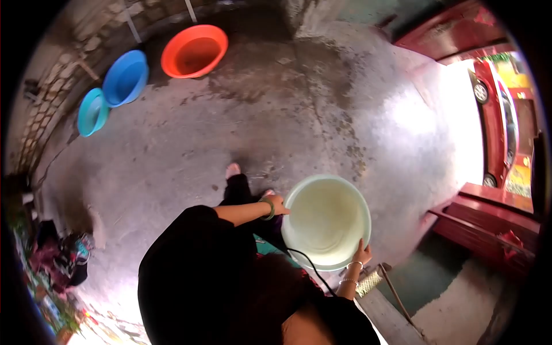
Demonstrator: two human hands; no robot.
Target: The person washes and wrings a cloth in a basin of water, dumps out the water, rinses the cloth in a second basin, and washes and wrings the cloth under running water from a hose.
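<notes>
A large pale green basin (328,224) is held in front of my body, with a whitish inside that shows faint rings. My left hand (277,204) grips its rim on the left side, fingers closed over the edge; a green bangle circles that wrist. Around the rim at the lower right, my right hand (361,254) is closed, with bracelets on the wrist. Whether the basin holds any water I cannot tell for sure. A black cord (313,265) hangs across its near edge.
Along the far wall stand an orange basin (194,52), a blue basin (125,78) and a turquoise basin (92,112). Damp patches mark the concrete floor (259,126). Red doors (489,221) frame a doorway at right, with a red car (498,126) outside. A long stick (398,296) leans nearby.
</notes>
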